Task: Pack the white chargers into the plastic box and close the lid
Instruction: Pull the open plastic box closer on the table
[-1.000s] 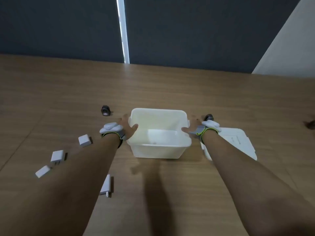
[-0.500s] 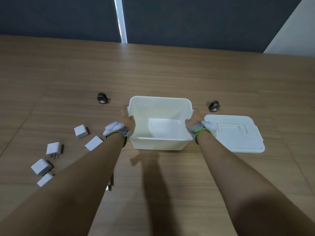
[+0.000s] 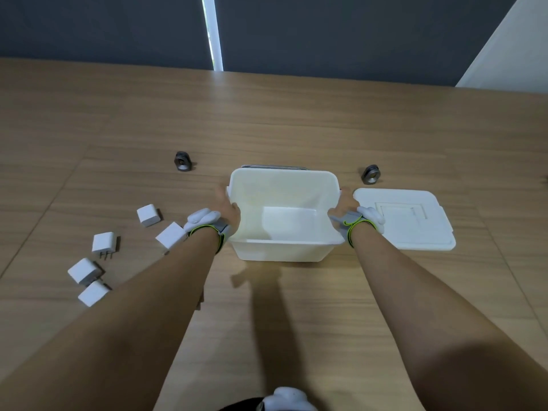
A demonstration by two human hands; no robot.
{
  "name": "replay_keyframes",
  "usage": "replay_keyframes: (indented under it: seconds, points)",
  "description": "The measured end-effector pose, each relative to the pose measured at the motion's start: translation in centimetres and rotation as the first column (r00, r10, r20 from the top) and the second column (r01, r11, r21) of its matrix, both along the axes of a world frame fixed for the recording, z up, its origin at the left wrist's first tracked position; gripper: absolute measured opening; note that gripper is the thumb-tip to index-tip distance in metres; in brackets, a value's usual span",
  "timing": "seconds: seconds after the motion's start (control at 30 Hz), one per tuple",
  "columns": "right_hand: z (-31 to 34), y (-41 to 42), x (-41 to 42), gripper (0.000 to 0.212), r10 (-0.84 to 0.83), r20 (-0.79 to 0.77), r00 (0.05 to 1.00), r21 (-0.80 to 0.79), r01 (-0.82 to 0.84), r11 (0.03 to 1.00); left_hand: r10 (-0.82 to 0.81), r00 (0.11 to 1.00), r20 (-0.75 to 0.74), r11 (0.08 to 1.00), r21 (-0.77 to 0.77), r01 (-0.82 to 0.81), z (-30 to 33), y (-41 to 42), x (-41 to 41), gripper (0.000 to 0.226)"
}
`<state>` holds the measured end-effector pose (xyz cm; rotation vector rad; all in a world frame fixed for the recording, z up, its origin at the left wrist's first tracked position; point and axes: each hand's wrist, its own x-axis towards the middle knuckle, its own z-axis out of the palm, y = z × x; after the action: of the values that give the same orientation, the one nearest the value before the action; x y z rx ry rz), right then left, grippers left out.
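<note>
The white plastic box (image 3: 281, 253) stands open and empty on the wooden table, in the middle of the head view. My left hand (image 3: 226, 207) grips its left rim, thumb over the edge. My right hand (image 3: 344, 204) grips the right rim the same way. The box's white lid (image 3: 415, 232) lies flat on the table just right of my right hand. Several white chargers lie loose to the left: one (image 3: 147, 215) farthest back, one (image 3: 170, 236) beside my left wrist, one with prongs showing (image 3: 103, 243), and two more (image 3: 83, 270) near my forearm.
Two small dark round objects sit on the table, one (image 3: 182, 161) back left of the box and one (image 3: 370, 174) back right. A thin metallic edge (image 3: 272, 166) shows behind the box. A white device (image 3: 286, 400) pokes in at the bottom edge.
The view has tilted down, showing more chargers and the whole lid. Both hands stay on the box's sides, and the box has come slightly toward me.
</note>
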<state>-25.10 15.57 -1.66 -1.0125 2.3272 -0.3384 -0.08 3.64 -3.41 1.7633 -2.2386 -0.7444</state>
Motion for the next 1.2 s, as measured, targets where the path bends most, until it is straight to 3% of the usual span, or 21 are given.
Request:
replay_keyframes:
  seconds: [0.2,0.23,0.3,0.33,0.4,0.43,0.5,0.57,0.73,0.87,1.0,1.2]
  points:
    - [-0.7,2.2,0.9,0.058,-0.050,-0.031,0.998,0.093,0.053,0.994,0.030,0.992,-0.119,0.999,-0.011,-0.032,-1.1,2.4,0.4,0.044]
    - [-0.9,2.2,0.8,0.053,-0.078,-0.036,0.996,0.080,0.080,0.994,0.038,0.992,-0.120,0.999,-0.023,-0.042,-1.3,2.7,0.4,0.042]
    - [-1.3,2.2,0.6,0.016,-0.155,-0.058,0.986,0.061,0.158,0.985,0.062,0.992,-0.114,0.996,-0.054,-0.068,-1.7,3.1,0.6,0.042]
    - [-1.2,2.2,0.5,0.011,-0.185,-0.049,0.981,0.064,0.188,0.980,0.068,0.992,-0.109,0.996,-0.056,-0.074,-1.9,3.3,0.8,0.043]
    - [-1.9,2.2,0.2,0.042,-0.189,-0.071,0.979,0.105,0.196,0.975,0.068,0.992,-0.106,0.997,-0.035,-0.072,-2.0,3.5,0.9,0.042]
    - [-2.0,2.4,0.3,0.041,-0.201,-0.071,0.977,0.064,0.205,0.977,0.064,0.991,-0.115,0.998,-0.020,-0.066,-2.1,3.5,1.0,0.042]
    - [-1.7,2.7,0.5,0.019,-0.222,-0.047,0.974,0.036,0.224,0.974,0.059,0.991,-0.122,0.998,0.008,-0.058,-1.9,3.5,1.2,0.042]
    - [-1.4,3.1,0.9,0.051,-0.186,-0.008,0.983,0.036,0.186,0.982,0.049,0.994,-0.097,0.999,0.012,-0.048,-1.7,3.4,1.4,0.043]
    - [-0.7,4.3,1.5,0.070,-0.072,-0.045,0.996,0.023,0.073,0.997,0.023,0.998,-0.059,0.999,0.037,-0.021,-0.6,3.6,1.3,0.048]
    - [0.2,4.3,2.0,0.072,-0.091,-0.158,0.983,-0.082,0.079,0.993,0.048,0.974,-0.222,0.979,0.204,-0.001,1.2,3.8,1.1,0.049]
    - [1.9,3.2,3.5,0.061,-0.180,-0.335,0.925,-0.214,0.111,0.970,0.152,0.921,-0.358,0.980,0.177,-0.093,2.3,3.4,2.4,0.049]
    - [3.8,-0.3,8.2,0.049,-0.107,-0.416,0.903,-0.307,-0.029,0.951,0.218,0.947,-0.234,0.974,0.112,-0.196,1.3,-0.3,8.6,0.051]
